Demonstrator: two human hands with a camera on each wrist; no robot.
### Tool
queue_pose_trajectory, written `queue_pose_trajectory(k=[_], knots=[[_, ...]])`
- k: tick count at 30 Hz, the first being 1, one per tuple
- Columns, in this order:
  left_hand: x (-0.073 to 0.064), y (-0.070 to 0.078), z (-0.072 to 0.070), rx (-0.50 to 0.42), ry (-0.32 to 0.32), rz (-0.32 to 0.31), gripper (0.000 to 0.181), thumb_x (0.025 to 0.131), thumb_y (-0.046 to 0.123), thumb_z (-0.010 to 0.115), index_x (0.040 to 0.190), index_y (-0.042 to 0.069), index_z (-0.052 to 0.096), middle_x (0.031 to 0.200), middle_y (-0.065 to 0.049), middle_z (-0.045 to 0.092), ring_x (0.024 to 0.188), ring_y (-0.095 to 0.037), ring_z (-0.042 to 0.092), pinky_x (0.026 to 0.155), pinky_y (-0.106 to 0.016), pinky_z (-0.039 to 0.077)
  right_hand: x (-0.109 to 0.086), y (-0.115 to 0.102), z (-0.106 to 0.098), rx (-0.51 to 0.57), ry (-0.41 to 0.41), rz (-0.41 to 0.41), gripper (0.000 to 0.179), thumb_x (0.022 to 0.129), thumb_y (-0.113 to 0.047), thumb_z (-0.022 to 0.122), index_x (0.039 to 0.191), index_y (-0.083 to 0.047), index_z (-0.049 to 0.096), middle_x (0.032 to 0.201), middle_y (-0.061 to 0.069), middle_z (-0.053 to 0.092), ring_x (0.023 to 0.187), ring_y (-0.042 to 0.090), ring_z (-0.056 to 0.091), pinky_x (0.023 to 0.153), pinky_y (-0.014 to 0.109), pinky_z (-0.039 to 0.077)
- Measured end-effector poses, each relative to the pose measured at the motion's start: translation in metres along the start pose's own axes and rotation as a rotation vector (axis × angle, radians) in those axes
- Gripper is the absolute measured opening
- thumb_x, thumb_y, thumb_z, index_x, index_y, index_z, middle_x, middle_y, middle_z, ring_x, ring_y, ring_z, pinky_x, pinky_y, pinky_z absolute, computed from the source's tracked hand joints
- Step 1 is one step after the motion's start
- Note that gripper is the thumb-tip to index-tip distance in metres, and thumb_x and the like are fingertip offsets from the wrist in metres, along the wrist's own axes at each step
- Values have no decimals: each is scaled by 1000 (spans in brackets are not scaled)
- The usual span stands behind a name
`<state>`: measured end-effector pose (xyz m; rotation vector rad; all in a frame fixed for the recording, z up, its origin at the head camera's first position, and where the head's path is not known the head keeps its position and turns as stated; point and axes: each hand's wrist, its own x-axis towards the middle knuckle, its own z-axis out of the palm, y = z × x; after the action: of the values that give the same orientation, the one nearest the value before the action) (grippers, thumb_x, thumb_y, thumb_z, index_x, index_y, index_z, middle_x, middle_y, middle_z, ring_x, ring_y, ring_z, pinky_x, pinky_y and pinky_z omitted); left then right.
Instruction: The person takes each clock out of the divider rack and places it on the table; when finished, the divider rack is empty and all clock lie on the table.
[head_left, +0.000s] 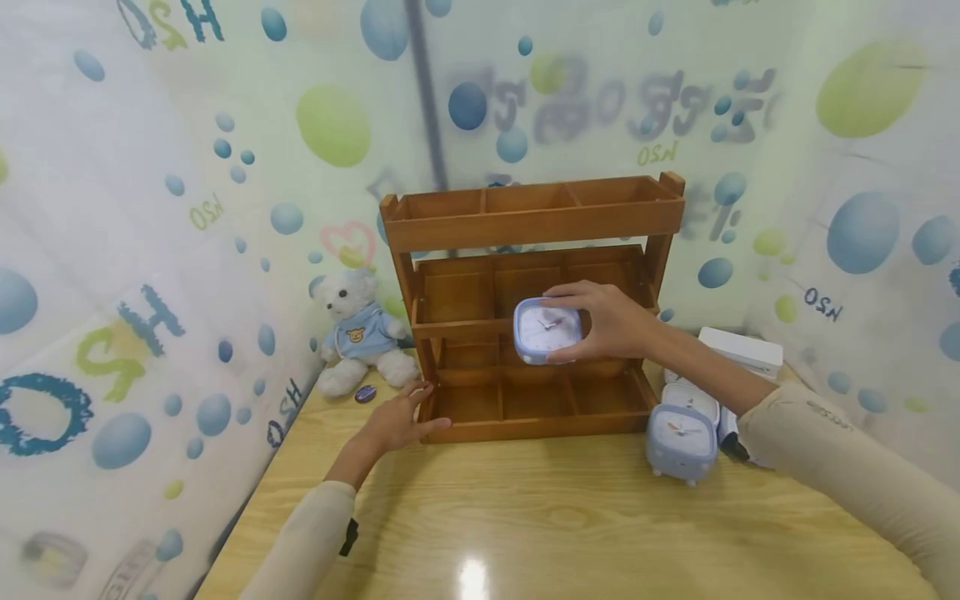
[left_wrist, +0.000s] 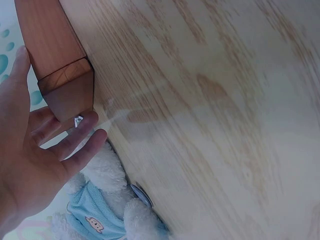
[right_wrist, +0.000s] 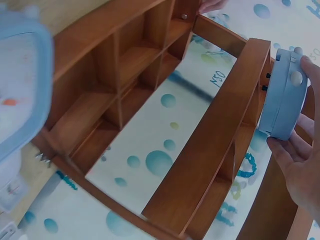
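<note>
In the head view my right hand (head_left: pixel 611 321) grips a light blue alarm clock (head_left: pixel 536 340) with a white dial, thumb and fingers on its sides. The clock hangs in front of the middle of a brown wooden tiered shelf (head_left: pixel 525 429) divided into compartments. In the right wrist view the clock (right_wrist: pixel 284 95) shows its side and back, between the fingers of the right hand (right_wrist: pixel 302 165). My left hand (head_left: pixel 397 423) rests at the shelf's lower left corner. In the left wrist view the left hand (left_wrist: pixel 37 155) has its fingers loosely spread around the shelf's end (left_wrist: pixel 65 85).
A second light blue clock (head_left: pixel 681 442) stands right of the shelf, with a white box (head_left: pixel 738 352) and other white items behind it. A white teddy bear (head_left: pixel 360 333) in a blue top sits at the left, beside a small dark oval object (head_left: pixel 365 393). Patterned curtains surround the wooden table (head_left: pixel 525 517).
</note>
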<state>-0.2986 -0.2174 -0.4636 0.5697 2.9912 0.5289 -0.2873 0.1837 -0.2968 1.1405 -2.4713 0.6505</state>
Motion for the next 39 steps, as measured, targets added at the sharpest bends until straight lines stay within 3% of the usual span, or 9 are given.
queue_pose_trajectory(k=[10,14,20,25,30,39], knots=[[-2,-6,3,-9,-5,2,95,92,72,62,159,7,43,164,-13,35,77,-16,67,76,-44,57,-52,5,-6,-13,-23,40,81,72,-52,94,138,-12,70,142,8,64,128,34,60,96,56,55],[-1,-6,1,-18,-9,7,95,92,71,62,159,7,42,164,-14,35,76,-15,67,75,-44,56,-72,7,-3,-36,-45,73,82,72,-58,91,137,-12,70,142,6,64,128,32,60,93,50,56],[1,-4,0,-17,-11,9,94,93,70,63,159,7,42,164,-14,35,82,-20,70,77,-46,57,-98,12,14,-69,-60,114,82,72,-63,89,137,-14,71,141,3,65,127,31,62,87,44,57],[0,-4,0,-17,-4,14,94,92,71,63,159,6,43,164,-15,35,89,-25,71,80,-49,58,-117,15,33,-30,-65,104,76,73,-59,91,132,-13,74,136,5,68,121,31,66,91,51,57],[1,-4,1,-13,-11,21,95,93,71,62,159,6,42,165,-18,33,97,-31,72,85,-51,57,-135,18,49,5,-102,123,76,74,-60,89,130,-12,75,134,5,68,118,29,67,89,46,58],[2,-2,-1,-16,-17,31,95,94,70,62,159,5,41,165,-20,32,99,-33,72,92,-54,55,-154,25,67,-62,-88,109,72,71,-62,90,124,-14,77,128,5,71,116,31,68,90,50,58]])
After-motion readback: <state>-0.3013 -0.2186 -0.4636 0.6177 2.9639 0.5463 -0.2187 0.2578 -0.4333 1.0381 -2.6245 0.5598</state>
